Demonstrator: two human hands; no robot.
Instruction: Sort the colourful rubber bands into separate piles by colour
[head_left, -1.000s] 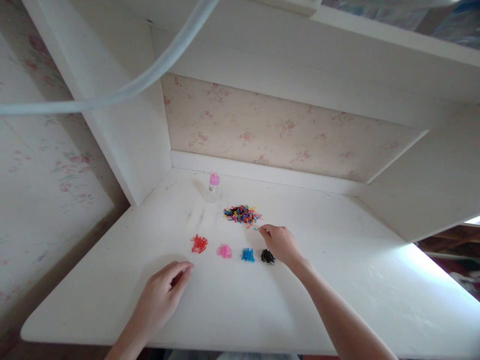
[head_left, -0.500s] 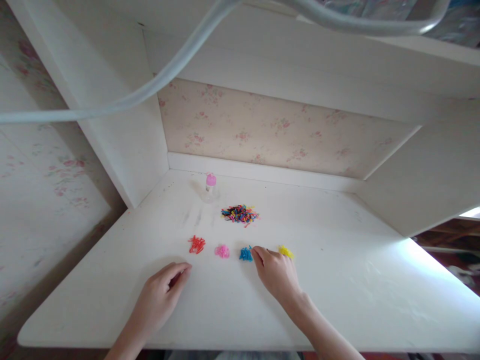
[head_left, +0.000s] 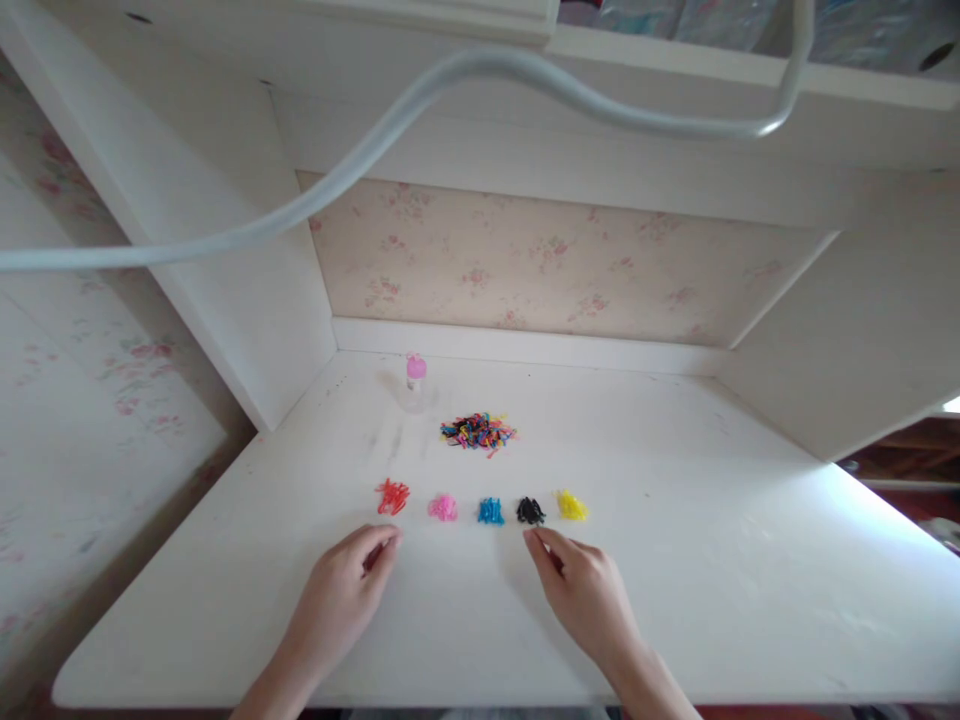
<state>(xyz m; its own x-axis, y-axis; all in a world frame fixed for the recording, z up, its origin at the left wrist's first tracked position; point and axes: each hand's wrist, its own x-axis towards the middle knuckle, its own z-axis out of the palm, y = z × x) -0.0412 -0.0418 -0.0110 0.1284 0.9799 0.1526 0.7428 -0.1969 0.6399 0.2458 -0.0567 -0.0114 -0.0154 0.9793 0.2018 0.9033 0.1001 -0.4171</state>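
Five small piles of what look like little rubber bands lie in a row: red point(head_left: 393, 496), pink point(head_left: 443, 508), blue point(head_left: 490, 511), black point(head_left: 531, 510) and yellow point(head_left: 571, 504). Behind them is a larger heap of mixed colours point(head_left: 478, 431). My left hand point(head_left: 341, 590) rests just in front of the red pile, thumb and fingers pinched together. Closest to the black pile is my right hand point(head_left: 589, 590), its fingertips also pinched, just short of the bands. Anything inside either pinch is hidden or too small to make out.
A clear container with a pink lid point(head_left: 415, 372) stands behind the mixed heap on the white desk point(head_left: 735, 560). A pale cable point(head_left: 480, 65) crosses the upper view. White side panels and a shelf enclose the desk's back.
My right hand has moved back and slightly right from the blue pile, uncovering the black pile. My left hand has shifted slightly right. The camera view has moved a little.
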